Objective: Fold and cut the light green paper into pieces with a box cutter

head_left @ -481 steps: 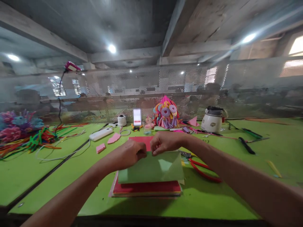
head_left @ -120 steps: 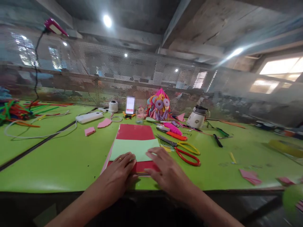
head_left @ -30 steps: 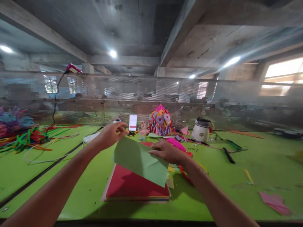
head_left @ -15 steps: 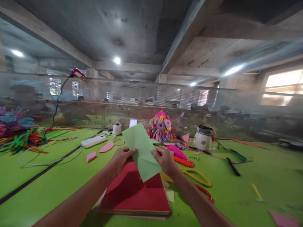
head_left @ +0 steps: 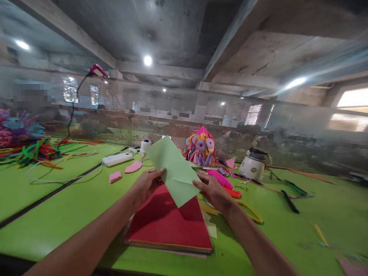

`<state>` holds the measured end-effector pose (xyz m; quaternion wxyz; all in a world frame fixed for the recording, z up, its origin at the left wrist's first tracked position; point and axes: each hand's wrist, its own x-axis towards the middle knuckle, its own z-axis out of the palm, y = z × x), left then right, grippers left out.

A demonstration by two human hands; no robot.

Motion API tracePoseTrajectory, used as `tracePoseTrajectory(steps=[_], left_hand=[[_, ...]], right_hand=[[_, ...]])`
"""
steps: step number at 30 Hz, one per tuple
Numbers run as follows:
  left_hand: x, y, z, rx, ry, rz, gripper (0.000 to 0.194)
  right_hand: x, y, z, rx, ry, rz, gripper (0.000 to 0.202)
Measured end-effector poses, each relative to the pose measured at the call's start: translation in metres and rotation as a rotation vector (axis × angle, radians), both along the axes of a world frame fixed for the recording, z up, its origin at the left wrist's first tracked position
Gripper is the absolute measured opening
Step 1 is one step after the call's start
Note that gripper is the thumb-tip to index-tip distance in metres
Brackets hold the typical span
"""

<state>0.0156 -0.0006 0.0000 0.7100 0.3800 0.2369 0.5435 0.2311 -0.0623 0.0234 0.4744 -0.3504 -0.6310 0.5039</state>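
Note:
A light green paper sheet (head_left: 175, 172) with a crease across its lower part is held up at a slant. My left hand (head_left: 149, 184) pinches its left edge, thumb on the near face. At its right edge my right hand (head_left: 212, 188) grips the paper between thumb and fingers. Below the sheet lies a stack of coloured paper with red on top (head_left: 172, 230). Yellow paper pieces (head_left: 211, 226) stick out at the stack's right side.
Pink paper pieces (head_left: 115, 176) and a white power strip (head_left: 117, 159) lie left. Behind stands a colourful tasselled ornament (head_left: 201, 147). To the right are a white pot (head_left: 252, 166), a yellow-handled tool (head_left: 251, 212) and a black-handled tool (head_left: 290, 202). A perforated screen (head_left: 161, 115) closes off the back.
The camera view has shifted, so the table sits higher in it. My right hand has moved slightly outward along the sheet's right edge, and more of the crease shows.

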Motion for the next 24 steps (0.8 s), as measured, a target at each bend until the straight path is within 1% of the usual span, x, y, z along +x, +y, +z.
tracePoseTrajectory(steps=[4,7,10,13,15,17,19,20,22,23,24], left_hand=[[-0.006,0.002,0.003,-0.032,-0.035,0.055,0.012],[-0.007,0.006,0.003,-0.034,-0.052,0.104,0.011],[-0.008,0.008,0.002,-0.021,-0.066,0.154,0.010],[-0.006,0.005,0.001,-0.012,-0.057,0.156,0.008],[-0.002,0.001,-0.001,-0.008,-0.034,0.138,0.007],[0.004,-0.004,-0.004,0.007,-0.003,0.120,0.007],[0.007,-0.005,-0.005,0.043,0.073,0.136,0.010],[0.005,-0.005,-0.004,0.064,0.125,0.163,0.012],[-0.006,0.001,0.002,0.093,0.233,0.286,0.016],[-0.015,0.004,0.008,0.103,0.270,0.365,0.019],[-0.026,0.009,0.014,0.115,0.301,0.500,0.022]], right_hand=[[0.000,0.006,-0.007,-0.038,0.118,-0.050,0.041],[-0.001,0.006,-0.009,-0.021,0.135,-0.032,0.039],[-0.005,0.002,-0.007,0.003,0.163,-0.025,0.042],[-0.011,-0.002,-0.008,-0.012,0.164,-0.050,0.041],[-0.016,-0.003,-0.011,-0.045,0.181,-0.087,0.038],[-0.019,-0.002,-0.016,-0.076,0.238,-0.140,0.033],[-0.020,0.001,-0.019,-0.087,0.297,-0.193,0.030],[-0.019,0.003,-0.020,-0.086,0.312,-0.215,0.030],[-0.017,0.004,-0.020,-0.092,0.298,-0.232,0.031],[-0.015,0.004,-0.020,-0.098,0.267,-0.225,0.032],[-0.014,0.004,-0.019,-0.104,0.228,-0.208,0.034]])
